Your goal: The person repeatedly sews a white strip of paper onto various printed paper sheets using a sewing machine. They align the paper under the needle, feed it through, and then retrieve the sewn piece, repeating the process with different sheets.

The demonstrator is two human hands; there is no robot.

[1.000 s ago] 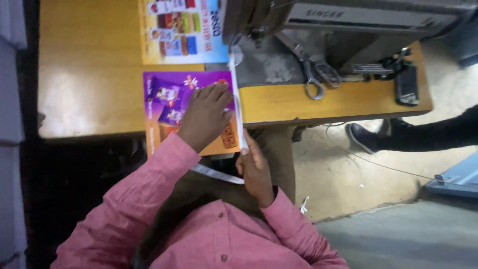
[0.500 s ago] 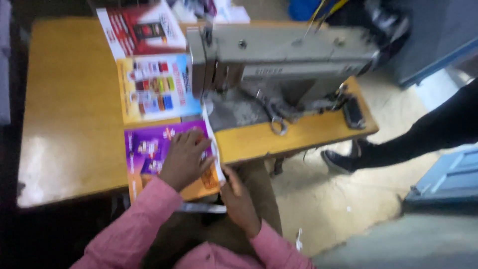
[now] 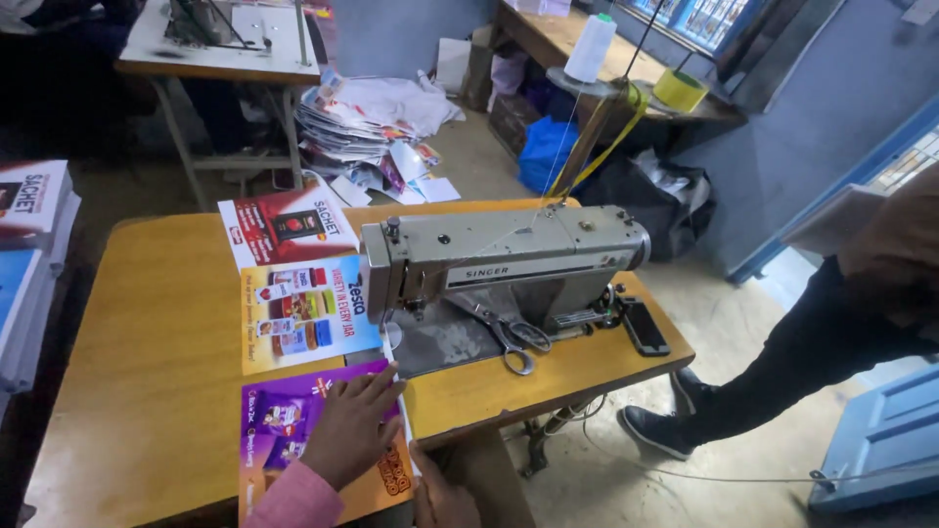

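Observation:
My left hand [image 3: 350, 426], in a pink sleeve, lies flat with fingers spread on a purple and orange printed sheet [image 3: 277, 422] at the near edge of the yellow wooden table [image 3: 147, 372]. My right hand [image 3: 440, 497] is at the bottom of the view, mostly cut off, gripping that sheet's lower right edge where it overhangs the table. Just beyond my hands stands a grey sewing machine [image 3: 509, 259]. Scissors [image 3: 515, 344] lie on its bed.
Two more printed sheets, a multicoloured one [image 3: 303, 313] and a red one [image 3: 284, 227], lie beyond the purple one. A black phone [image 3: 646, 329] rests near the table's right edge. Another person's dark-trousered leg [image 3: 782, 367] stands at right. Stacked boxes [image 3: 29, 200] sit at left, paper piles [image 3: 362, 117] behind.
The view has swung up from looking straight down to looking across the table into the room. Both hands have stayed on the purple sheet.

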